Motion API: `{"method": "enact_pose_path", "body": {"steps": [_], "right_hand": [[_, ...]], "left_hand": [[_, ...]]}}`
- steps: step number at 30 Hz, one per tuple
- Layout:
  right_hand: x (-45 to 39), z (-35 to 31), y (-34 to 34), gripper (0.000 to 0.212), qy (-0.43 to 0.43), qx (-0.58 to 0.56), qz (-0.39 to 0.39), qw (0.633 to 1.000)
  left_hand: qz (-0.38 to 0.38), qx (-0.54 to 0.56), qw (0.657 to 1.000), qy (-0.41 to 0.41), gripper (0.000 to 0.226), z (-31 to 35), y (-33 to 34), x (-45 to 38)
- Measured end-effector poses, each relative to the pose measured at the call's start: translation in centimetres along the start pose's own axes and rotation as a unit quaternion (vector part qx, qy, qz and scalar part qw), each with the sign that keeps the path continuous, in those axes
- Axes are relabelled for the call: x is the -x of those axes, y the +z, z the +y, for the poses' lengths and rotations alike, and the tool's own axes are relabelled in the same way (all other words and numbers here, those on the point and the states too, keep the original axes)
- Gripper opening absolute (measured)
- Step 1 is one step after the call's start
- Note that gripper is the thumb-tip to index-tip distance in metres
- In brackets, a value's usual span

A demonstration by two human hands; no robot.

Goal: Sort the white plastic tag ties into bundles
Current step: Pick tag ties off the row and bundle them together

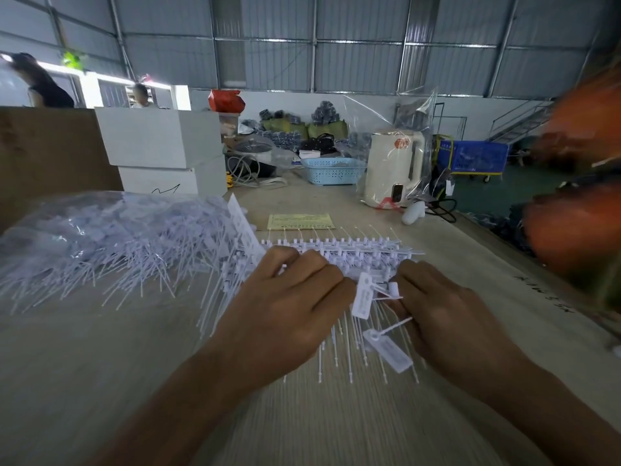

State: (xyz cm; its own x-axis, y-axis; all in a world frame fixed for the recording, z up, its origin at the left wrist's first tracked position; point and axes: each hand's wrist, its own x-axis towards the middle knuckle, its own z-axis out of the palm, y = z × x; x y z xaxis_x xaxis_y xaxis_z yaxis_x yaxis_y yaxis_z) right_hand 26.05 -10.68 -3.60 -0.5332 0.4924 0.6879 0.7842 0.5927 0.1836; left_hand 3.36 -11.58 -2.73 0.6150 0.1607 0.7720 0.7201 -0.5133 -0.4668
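White plastic, main lot: I log a stacked row of tag ties (349, 255) lying across the wooden table (100, 381), heads lined up side by side, thin tails pointing toward me and away.
Left hand (285, 304): I see it palm down over the left end of the stack, fingers curled and pressing onto the ties; the fingertips (302, 255) reach the top of the row.
Right hand (440, 311): fingers curled inward at the right end of the stack, pinching 1 loose tag (363, 299) near its head; the exact finger contact is hidden behind the knuckles.
Loose tag, second: 1 flat tag (389, 353) lies between my 2 wrists on top of the spread tails, tilted.
Position of stack: directly under and just beyond both hands, touching both.
Unsorted supply: a large heap of ties in a clear plastic bag (111, 237), left of the left hand, its edge touching the stack's left end.
Paper slip: 1 yellow sheet (301, 221) flat on the table beyond the stack.
Kettle: 1 cream electric kettle (393, 169) in clear wrap, far right of the table.
Basket: 1 light blue basket (332, 170) beside the kettle.
Boxes: 2 white boxes (161, 142) stacked behind the bag.
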Motion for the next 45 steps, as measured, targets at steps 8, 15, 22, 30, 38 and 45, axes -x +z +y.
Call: {"method": "enact_pose_path", "body": {"steps": [8,15,22,30,38,45], "right_hand": [[0.5,1.0,0.7,0.042,0.023,-0.002,-0.029,0.999],[1.3,3.8,0.4,0.016,0.135,-0.061,0.011,0.989],[1.1,1.6,2.1,0.035,0.225,-0.337,-0.049,0.913],[0.4,1.2,0.9,0.03,0.318,-0.615,0.038,0.721],[0.5,0.6,1.1,0.025,0.374,-0.623,0.022,0.687],[0.6,0.0,1.4,0.03,0.361,-0.613,0.008,0.702]], "left_hand": [[-0.004,-0.036,0.999,0.022,0.026,-0.4,-0.3,0.0],[0.013,-0.045,0.996,-0.08,0.041,-3.8,-0.6,1.1],[0.047,0.019,0.994,-0.095,0.03,-2.7,0.5,1.1],[0.073,0.044,0.988,-0.127,0.032,-2.7,0.5,1.2],[0.085,0.051,0.988,-0.118,0.022,-2.6,0.9,1.3],[0.087,0.063,0.988,-0.111,0.021,-2.3,1.1,1.4]]}}
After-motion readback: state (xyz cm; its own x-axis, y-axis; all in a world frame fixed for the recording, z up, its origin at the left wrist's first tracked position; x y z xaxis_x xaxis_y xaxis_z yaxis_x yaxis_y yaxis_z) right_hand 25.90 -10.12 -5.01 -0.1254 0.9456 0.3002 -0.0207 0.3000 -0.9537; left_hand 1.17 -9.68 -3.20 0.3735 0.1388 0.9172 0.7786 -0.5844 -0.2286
